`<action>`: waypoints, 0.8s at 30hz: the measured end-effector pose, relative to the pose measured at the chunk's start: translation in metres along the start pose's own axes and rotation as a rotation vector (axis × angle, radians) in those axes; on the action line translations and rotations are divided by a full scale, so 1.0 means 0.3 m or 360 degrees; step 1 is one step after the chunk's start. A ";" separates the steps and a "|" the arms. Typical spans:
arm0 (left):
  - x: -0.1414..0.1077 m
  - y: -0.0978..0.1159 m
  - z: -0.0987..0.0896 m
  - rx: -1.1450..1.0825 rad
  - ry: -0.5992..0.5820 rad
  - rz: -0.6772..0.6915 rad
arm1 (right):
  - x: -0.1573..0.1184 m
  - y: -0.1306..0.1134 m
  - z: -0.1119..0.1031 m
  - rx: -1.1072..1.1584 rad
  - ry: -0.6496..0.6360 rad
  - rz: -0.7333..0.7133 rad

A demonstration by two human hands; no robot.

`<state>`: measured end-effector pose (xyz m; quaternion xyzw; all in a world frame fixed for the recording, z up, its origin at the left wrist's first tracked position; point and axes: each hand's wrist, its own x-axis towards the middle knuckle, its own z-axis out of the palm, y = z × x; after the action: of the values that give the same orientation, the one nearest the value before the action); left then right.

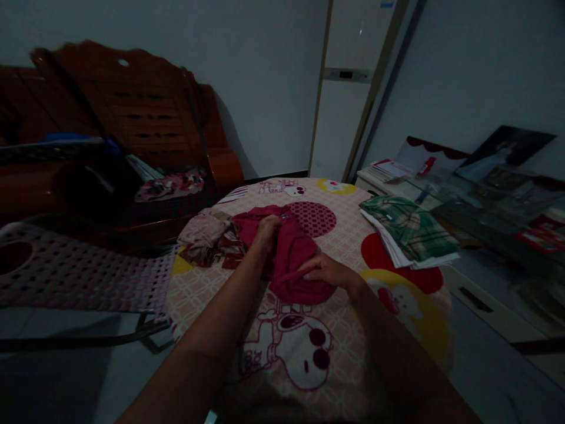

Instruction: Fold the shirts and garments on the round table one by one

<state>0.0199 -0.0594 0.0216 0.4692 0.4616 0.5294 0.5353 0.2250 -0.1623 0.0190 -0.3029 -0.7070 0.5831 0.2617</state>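
A dark pink garment (293, 250) lies bunched on the round table, its exact kind hidden by the folds. My left hand (267, 231) is closed on its upper part, near a small dark label. Lower down, my right hand (327, 271) pinches the garment's near right edge, with the thumb on top of the cloth. Touching the garment on the left is a crumpled heap of pale and brown patterned clothes (207, 235). To the right rests a folded green plaid shirt (408, 227) on top of white cloth.
A printed cartoon cloth (304, 353) covers the round table. Left of it stand a woven lounge chair (88, 271) and a carved wooden sofa (136, 112) with clothes on it. A glass-topped cabinet (468, 200) is at the right, and a tall white air conditioner (344, 112) behind.
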 end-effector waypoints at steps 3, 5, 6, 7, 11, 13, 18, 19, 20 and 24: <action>0.007 -0.001 -0.003 -0.0167 0.0043 -0.0003 | -0.014 0.013 -0.021 0.0352 0.0426 0.0039; 0.013 -0.002 -0.009 -0.0189 0.0107 0.0008 | -0.023 0.029 -0.040 0.0589 0.0626 0.0066; 0.015 -0.003 -0.013 -0.0177 0.0135 0.0019 | -0.026 0.037 -0.052 0.0686 0.0717 0.0062; 0.018 -0.004 -0.018 -0.0158 0.0155 0.0030 | -0.028 0.047 -0.063 0.0763 0.0818 0.0040; 0.024 -0.011 -0.034 -0.0015 0.0185 0.0088 | -0.028 0.080 -0.120 0.0895 0.1318 -0.0173; 0.029 -0.016 -0.040 0.0102 0.0238 0.0120 | -0.035 0.093 -0.157 0.0926 0.1609 -0.0289; 0.051 -0.024 -0.062 0.0400 0.0346 0.0197 | -0.089 0.136 -0.266 0.0927 0.2247 -0.0480; 0.053 -0.022 -0.070 0.0500 0.0340 0.0240 | -0.101 0.148 -0.285 0.0899 0.2332 -0.0498; 0.055 -0.018 -0.080 0.0632 0.0345 0.0289 | -0.111 0.161 -0.302 0.0858 0.2406 -0.0505; 0.046 0.000 -0.131 0.1342 0.0453 0.0498 | -0.130 0.213 -0.345 0.0605 0.2625 -0.0470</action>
<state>-0.0190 -0.0449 0.0164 0.6324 0.6288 0.4292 0.1433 0.3342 -0.1132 -0.0256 -0.4859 -0.2134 0.2450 0.8114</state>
